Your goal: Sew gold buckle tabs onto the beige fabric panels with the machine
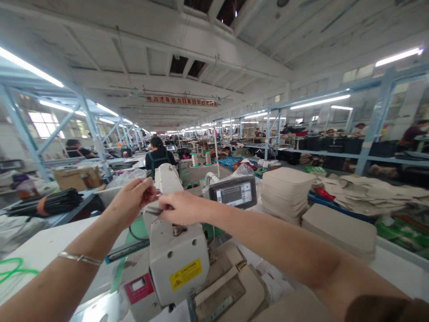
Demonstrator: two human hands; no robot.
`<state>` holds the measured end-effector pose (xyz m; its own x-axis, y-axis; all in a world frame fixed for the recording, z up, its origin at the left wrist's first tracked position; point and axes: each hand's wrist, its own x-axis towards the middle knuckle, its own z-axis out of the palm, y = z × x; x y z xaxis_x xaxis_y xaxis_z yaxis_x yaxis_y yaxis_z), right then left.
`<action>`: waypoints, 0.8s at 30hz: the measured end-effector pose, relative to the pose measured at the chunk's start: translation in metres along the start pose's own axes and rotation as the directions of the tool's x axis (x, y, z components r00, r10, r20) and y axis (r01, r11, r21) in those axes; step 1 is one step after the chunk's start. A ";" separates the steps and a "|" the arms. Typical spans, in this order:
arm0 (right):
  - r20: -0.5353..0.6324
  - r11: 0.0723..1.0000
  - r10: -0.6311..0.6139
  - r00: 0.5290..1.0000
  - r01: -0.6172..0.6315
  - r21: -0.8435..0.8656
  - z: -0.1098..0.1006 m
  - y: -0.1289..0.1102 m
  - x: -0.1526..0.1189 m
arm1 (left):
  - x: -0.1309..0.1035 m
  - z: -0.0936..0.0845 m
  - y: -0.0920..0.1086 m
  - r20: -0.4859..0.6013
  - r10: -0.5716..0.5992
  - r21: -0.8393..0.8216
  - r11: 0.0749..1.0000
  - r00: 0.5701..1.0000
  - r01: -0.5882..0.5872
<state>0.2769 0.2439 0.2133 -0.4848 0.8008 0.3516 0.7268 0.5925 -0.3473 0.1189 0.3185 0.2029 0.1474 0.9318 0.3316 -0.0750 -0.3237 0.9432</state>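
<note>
Both my hands meet above the head of a white industrial sewing machine (177, 250), which bears a yellow caution label. My left hand (136, 199) is closed with its fingertips pinched together; whatever they grip is too small to make out. Close beside it, almost touching, my right hand (181, 208) has its fingers curled over the top of the machine. A small dark grey piece (152, 209) shows by the right fingertips, and I cannot tell whether it is held or part of the machine. Beneath the machine head lies a beige bag panel (246, 293) with a metal clasp.
A control screen (234, 192) stands behind the right forearm. Beige panels (286, 188) are stacked on the right, with another pile (338, 228) nearer. Thread cones (195, 160) stand behind the machine. Ahead sits a co-worker (157, 154) in dark clothes. Black strips (50, 203) lie bundled at left.
</note>
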 end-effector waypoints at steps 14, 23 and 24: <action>-0.150 0.926 0.164 0.975 -0.204 -0.316 0.012 0.077 -0.008 | -0.002 0.021 -0.001 0.050 0.160 -0.006 0.987 0.986 -0.160; -0.161 0.902 0.139 0.977 -0.192 -0.386 0.021 0.083 0.001 | 0.002 0.032 0.004 0.049 0.189 -0.011 0.982 0.981 -0.188; -0.169 0.904 0.135 0.976 -0.191 -0.383 0.021 0.084 0.002 | 0.002 0.033 0.004 0.051 0.190 -0.012 0.982 0.980 -0.189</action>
<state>0.3268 0.2968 0.1667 -0.2929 0.8471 0.4435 0.9359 0.3489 -0.0484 0.1517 0.3136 0.2081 0.1811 0.8438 0.5053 -0.1138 -0.4923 0.8629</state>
